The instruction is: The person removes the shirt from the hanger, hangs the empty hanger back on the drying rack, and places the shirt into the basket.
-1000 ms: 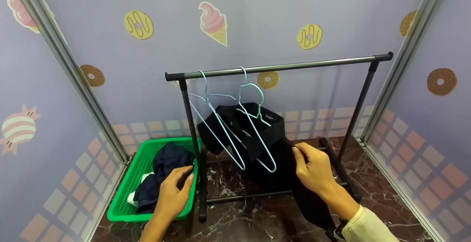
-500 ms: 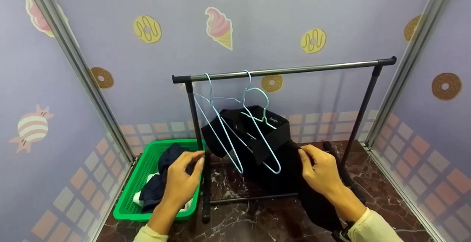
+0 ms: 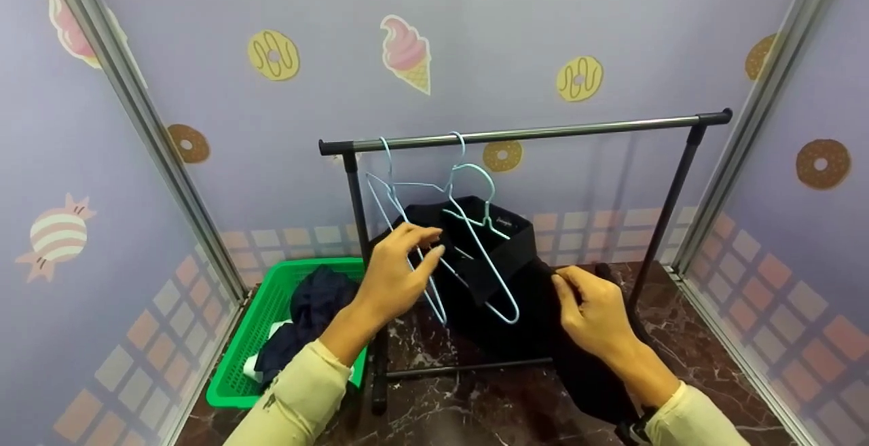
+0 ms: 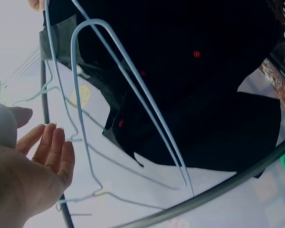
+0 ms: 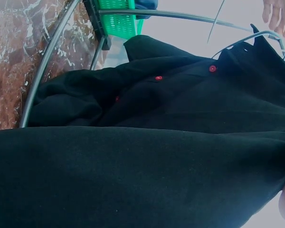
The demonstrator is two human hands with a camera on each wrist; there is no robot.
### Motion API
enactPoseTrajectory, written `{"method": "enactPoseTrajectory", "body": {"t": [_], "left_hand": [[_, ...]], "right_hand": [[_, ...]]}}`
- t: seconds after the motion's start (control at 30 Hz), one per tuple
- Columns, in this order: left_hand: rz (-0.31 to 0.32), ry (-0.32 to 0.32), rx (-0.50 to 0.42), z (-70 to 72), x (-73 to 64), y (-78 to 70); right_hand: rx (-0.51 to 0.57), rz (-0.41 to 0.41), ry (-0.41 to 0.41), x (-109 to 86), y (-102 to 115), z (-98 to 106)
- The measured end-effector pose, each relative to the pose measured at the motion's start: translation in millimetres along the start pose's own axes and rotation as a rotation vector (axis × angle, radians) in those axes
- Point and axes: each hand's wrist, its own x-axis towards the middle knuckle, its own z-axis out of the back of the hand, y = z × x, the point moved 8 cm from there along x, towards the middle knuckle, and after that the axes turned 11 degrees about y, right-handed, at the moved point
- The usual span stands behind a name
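As wrist views reveal, shirt buttons (image 5: 213,68) are red.

Clothes (image 3: 322,300) in basket (image 3: 229,400), shirt (image 3: 533,313) to its right

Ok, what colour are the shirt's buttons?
The buttons are red, clearest in the right wrist view.

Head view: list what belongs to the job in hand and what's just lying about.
Likely in the job:
black shirt, pinched in the right grip
mint hanger at its collar
rack

Seemingly idle:
two blue hangers, apparently bare
green basket
dark clothes in it
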Motion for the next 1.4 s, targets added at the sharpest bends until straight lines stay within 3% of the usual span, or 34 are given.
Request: {"method": "enactPoseTrajectory", "body": {"t": [0.4,0.8,1.03,1.4], "left_hand": [[0.047,0.062,-0.04,-22.9,17.4,7.3],[0.046,0.098,-0.04,-37.9,43.8,-1.7],[0.037,0.079,-0.062,-43.0,54.9,-2.2],[0.024,-0.003,-0.088,-47.6,57.0,-3.3]], "right_hand": [[0.018,0.009,0.006,-1.0,-1,0],[0.023,0.012,0.025,0.9,-3,-2],[0.038,0.02,0.036,2.6,-3,-4],[0.031,0.058,0.044,0.0,-3,-2]]}}
